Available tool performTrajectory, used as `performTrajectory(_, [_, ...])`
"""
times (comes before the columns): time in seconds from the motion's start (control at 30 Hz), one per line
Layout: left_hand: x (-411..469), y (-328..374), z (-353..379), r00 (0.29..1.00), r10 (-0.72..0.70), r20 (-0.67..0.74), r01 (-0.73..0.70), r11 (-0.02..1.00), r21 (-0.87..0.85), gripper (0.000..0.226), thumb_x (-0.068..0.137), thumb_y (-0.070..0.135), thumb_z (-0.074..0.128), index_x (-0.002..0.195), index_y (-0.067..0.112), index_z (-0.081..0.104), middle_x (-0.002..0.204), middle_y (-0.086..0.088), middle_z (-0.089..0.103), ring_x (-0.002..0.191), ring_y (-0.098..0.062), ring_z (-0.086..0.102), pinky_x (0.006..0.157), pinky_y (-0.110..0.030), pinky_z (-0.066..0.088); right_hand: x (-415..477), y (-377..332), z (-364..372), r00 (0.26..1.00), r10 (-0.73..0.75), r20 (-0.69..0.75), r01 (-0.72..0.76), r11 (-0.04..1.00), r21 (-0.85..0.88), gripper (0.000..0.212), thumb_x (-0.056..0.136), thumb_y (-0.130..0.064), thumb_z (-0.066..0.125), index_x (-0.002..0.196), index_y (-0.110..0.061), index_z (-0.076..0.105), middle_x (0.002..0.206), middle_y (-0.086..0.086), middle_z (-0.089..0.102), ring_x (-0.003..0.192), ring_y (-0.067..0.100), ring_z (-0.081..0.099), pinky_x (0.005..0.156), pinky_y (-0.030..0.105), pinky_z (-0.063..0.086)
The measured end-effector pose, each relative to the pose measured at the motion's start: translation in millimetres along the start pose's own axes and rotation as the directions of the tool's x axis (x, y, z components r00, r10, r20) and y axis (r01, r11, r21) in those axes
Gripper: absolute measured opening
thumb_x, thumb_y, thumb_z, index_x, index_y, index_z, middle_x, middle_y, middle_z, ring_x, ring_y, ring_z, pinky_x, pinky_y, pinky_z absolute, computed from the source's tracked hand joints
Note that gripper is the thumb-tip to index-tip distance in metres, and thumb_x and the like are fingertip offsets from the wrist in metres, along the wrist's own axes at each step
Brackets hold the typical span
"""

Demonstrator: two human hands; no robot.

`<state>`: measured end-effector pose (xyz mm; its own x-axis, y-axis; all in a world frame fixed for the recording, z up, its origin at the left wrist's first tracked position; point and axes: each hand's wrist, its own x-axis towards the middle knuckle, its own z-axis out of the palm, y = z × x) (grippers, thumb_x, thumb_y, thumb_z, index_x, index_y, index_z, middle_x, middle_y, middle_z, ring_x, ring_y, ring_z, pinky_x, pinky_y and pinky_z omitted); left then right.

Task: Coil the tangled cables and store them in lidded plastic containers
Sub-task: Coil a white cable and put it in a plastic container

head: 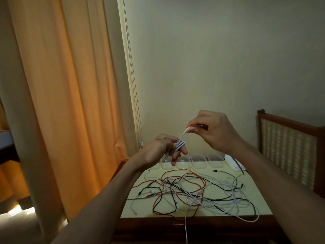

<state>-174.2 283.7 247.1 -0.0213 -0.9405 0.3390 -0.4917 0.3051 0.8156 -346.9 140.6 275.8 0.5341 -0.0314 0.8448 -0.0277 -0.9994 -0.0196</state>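
Observation:
A white cable [179,144] is wound in several turns round the fingers of my left hand [162,150], held above the table's far edge. My right hand [213,131] is higher and to the right, pinching the free strand of that cable between thumb and fingertips. A long white tail [185,224] hangs down past the table's front edge. On the pale yellow table [246,176] lies a tangle of red, black, white and grey cables [190,189]. Several clear plastic containers [199,162] stand in a row along the back edge, the left ones partly hidden by my left hand.
A stack of white lids [233,162] lies at the table's back right corner. A wooden chair back with woven cane [288,152] stands to the right. Orange curtains [70,103] hang on the left. A wall is just behind the table.

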Motion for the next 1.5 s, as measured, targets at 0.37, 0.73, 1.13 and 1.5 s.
performTrajectory(0.37, [-23,20,29,0.984,0.107,-0.145,-0.178,0.702,-0.69,0.036,0.094,0.013,0.034,0.094,0.001,0.068,0.071,-0.014,0.053,0.076,-0.032,0.061,0.08,-0.037,0.055,-51,-18,33,0.89,0.442,0.114,-0.448,0.796,0.407,0.014,0.096,-0.013,0.065,0.094,-0.013,0.079,0.058,-0.013,0.059,0.054,0.0,0.051,0.055,0.011,0.038])
performTrajectory(0.73, [-39,15,38,0.913,0.037,-0.406,-0.35,0.584,-0.733,0.038,0.11,0.007,0.026,0.134,-0.008,0.052,0.125,-0.024,0.069,0.127,-0.037,0.062,0.109,-0.037,0.05,-104,-81,32,0.896,0.43,0.113,-0.444,0.86,0.251,0.014,0.098,-0.029,0.065,0.103,-0.026,0.078,0.079,-0.01,0.069,0.074,0.009,0.061,0.061,0.014,0.043])
performTrajectory(1.13, [-47,-5,57,0.899,-0.024,-0.437,-0.033,0.992,-0.122,0.027,0.105,0.014,0.052,0.117,0.016,0.076,0.12,0.021,0.072,0.12,0.007,0.061,0.102,-0.017,0.048,-114,-108,4,0.951,0.307,-0.026,-0.307,0.952,0.02,0.014,0.091,-0.025,0.072,0.104,-0.021,0.078,0.087,-0.015,0.068,0.08,0.001,0.059,0.07,0.012,0.047])
performTrajectory(1.5, [-75,3,75,0.993,-0.077,-0.093,0.075,0.997,-0.021,0.033,0.108,0.008,0.042,0.106,0.003,0.075,0.097,0.001,0.078,0.098,-0.009,0.072,0.09,-0.022,0.052,-112,-99,-3,0.96,0.203,-0.192,-0.193,0.979,0.07,0.013,0.083,-0.016,0.083,0.094,-0.012,0.081,0.08,-0.004,0.062,0.068,0.004,0.054,0.064,0.017,0.04])
